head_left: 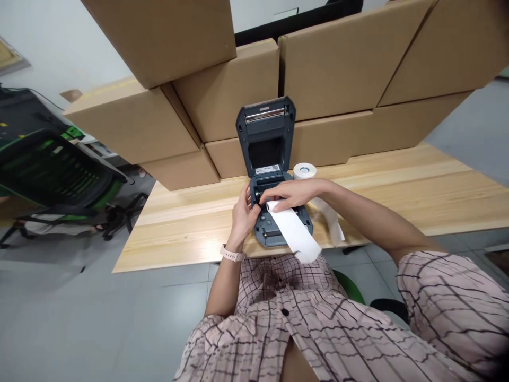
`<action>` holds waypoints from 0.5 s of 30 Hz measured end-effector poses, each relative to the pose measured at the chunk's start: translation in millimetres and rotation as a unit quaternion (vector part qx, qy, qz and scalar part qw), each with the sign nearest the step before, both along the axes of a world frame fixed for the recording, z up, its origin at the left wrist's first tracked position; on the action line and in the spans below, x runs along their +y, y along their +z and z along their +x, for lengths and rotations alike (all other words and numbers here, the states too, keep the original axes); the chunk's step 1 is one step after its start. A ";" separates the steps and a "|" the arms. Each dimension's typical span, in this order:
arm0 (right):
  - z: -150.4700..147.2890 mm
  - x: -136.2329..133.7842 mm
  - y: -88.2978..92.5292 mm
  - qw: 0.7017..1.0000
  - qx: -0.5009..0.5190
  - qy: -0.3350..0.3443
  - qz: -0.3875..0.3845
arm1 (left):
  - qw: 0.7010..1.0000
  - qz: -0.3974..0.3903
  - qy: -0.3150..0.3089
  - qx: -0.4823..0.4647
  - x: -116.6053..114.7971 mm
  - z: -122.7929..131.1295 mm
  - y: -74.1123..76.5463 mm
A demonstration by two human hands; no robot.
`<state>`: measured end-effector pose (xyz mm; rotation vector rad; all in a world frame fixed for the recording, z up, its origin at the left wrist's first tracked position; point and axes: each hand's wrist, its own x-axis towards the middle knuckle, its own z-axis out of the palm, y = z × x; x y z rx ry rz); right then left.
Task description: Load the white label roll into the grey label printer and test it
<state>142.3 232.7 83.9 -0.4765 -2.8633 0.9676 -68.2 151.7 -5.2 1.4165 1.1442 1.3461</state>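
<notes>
A dark grey label printer [265,228] sits on the table with its lid [265,148] raised. My left hand [243,215] grips the printer's left edge, its thumb reaching inside the body. From the right, my right hand [296,193] bends over a small white paper roll [275,206] inside the printer, thumb against the roll and fingertips towards the left inner wall. A wide paper strip [300,236] hangs from this roll over the printer's front. Behind my right forearm stands a second white roll [305,171], with a loose strip [333,220] trailing to the table's front edge.
Cardboard boxes [330,69] are stacked along the back of the wooden table [170,228], close behind the printer's lid. On the left stands a mesh office chair [59,170]. Grey floor tiles [159,323] lie in front of the table.
</notes>
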 end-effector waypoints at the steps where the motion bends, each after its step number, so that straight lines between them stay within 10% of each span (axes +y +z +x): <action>1: 8.0 -1.7 5.8 0.999 0.020 0.012 -0.028 | 1.000 0.002 -0.005 -0.005 -0.5 -0.3 -0.4; 5: 74.6 -23.6 8.4 0.972 0.169 -0.099 -0.127 | 1.000 0.004 0.013 0.009 -1.1 -0.4 -3.2; 10: 169.7 -67.0 -52.0 0.840 0.402 -0.328 -0.160 | 0.998 -0.013 0.053 0.033 -2.4 0.9 -4.1; 15: 189.8 -68.5 -100.8 0.771 0.416 -0.430 -0.220 | 0.997 -0.009 0.068 0.031 -3.5 1.2 -2.9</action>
